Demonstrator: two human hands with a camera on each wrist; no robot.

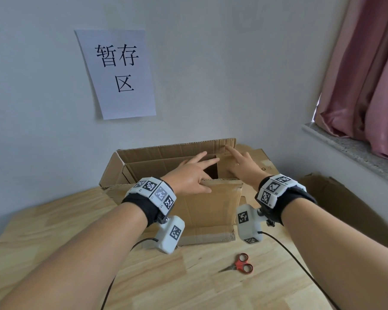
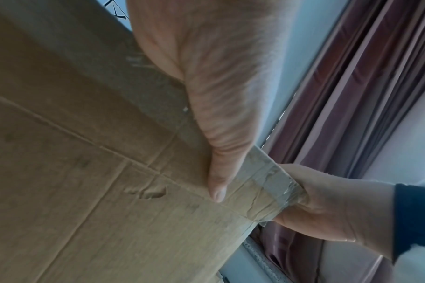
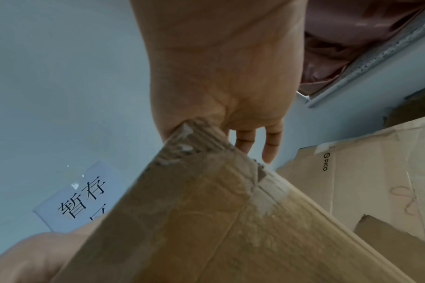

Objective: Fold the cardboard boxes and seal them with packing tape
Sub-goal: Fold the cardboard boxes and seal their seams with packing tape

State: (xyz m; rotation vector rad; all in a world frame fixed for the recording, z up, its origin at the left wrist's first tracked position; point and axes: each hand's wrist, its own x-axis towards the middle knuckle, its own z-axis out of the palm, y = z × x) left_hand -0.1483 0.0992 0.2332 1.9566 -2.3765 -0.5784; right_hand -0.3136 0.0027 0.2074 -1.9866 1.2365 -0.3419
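On the table point(image 1: 54, 231) gapes a creased, tape-scarred cardboard box point(image 1: 157, 157); left hand point(image 1: 188, 177) and right hand point(image 1: 244, 166), fingers straight, touch its near flap point(image 1: 215, 202).

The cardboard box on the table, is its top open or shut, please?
Open: the cardboard box has its far flap upright and its dark interior exposed.

The left hand point(image 1: 189, 175) and right hand point(image 1: 244, 166) are bare. Each wrist wears a black strap point(image 1: 143, 206) under white blocks point(image 1: 155, 191) with black square codes; a white pod point(image 1: 170, 233) hangs below, trailing a black cable point(image 1: 294, 256).
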